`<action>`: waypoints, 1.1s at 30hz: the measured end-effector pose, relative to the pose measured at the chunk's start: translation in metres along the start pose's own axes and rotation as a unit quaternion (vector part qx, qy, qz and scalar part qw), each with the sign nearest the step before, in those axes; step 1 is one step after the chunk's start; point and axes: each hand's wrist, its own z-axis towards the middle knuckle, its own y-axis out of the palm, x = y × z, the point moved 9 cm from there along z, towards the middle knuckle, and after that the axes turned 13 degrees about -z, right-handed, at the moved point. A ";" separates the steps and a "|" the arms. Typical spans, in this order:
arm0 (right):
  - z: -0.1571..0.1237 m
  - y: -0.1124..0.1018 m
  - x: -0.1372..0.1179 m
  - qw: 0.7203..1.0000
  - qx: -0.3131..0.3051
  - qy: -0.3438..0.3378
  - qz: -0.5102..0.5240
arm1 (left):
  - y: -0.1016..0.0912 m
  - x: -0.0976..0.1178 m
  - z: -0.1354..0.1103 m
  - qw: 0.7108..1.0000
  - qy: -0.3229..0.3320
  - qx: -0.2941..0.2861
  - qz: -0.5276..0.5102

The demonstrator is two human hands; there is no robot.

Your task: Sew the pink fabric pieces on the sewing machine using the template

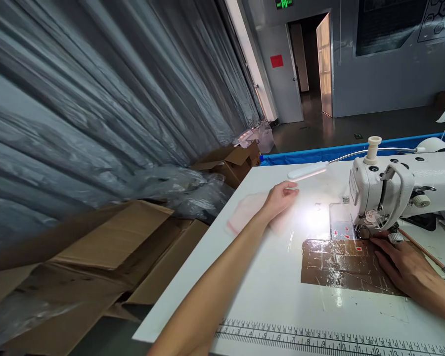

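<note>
Status from the head cam:

- Left hand [282, 198]: arm stretched out across the white counter [267, 296], palm down, fingers straight and flat. It lies on the far edge of a pink fabric piece [244, 215]. No curl or pinch visible, so it is pressing, not gripping. There is some motion blur, so I can't tell how much of the palm touches.
- The pink fabric piece lies flat on the counter, left of the light pool and well apart from the needle. My read: it sits there as stock within arm's reach, off the sewing zone.
- Right hand [400, 264]: palm down, fingers loosely spread and holding nothing that I can see. The fingertips are just beside the presser foot [367, 230] of the sewing machine [411, 185]. Likely parked there to keep the work position while the other arm reaches.
- The right hand rests on a brown tape patch [337, 269] stuck to the counter in front of the needle. It's glossy, so probably there as a slick or marked feed surface.
- Small red-marked tabs [335, 232] sit between the patch and the needle plate. They are too small to identify.
- The gooseneck lamp [307, 171] is aimed down at the needle area, hence the glare.
- A printed ruler [319, 341] runs along the near counter edge.
- Off the counter, left: open cardboard boxes [114, 242] on the floor against a grey plastic curtain [96, 99].
</note>
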 end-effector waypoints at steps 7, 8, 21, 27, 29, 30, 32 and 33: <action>-0.001 -0.002 0.000 1.000 0.010 -0.010 -0.004 | -0.062 -0.007 -0.041 0.985 0.018 0.056 0.159; -0.003 -0.001 0.002 1.000 0.017 -0.009 -0.004 | -0.063 -0.012 -0.044 0.983 0.015 0.056 0.172; -0.005 0.014 0.015 0.999 -0.015 0.036 0.020 | -0.060 -0.017 -0.058 0.974 0.100 0.056 0.194; 0.000 0.003 0.012 0.998 -0.008 0.037 0.052 | -0.001 0.018 -0.094 0.966 0.166 -0.045 0.191; 0.002 0.000 0.012 0.996 -0.020 0.053 0.065 | 0.039 0.026 -0.120 0.962 0.170 -0.125 0.175; 0.003 -0.002 0.013 0.995 -0.027 0.060 0.074 | 0.060 0.030 -0.135 0.957 0.172 -0.168 0.160; 0.005 -0.007 0.014 0.993 -0.024 0.075 0.089 | 0.103 0.042 -0.173 0.927 0.201 -0.301 0.096; 0.006 -0.009 0.015 0.991 -0.024 0.082 0.098 | 0.118 0.050 -0.189 0.906 0.232 -0.347 0.074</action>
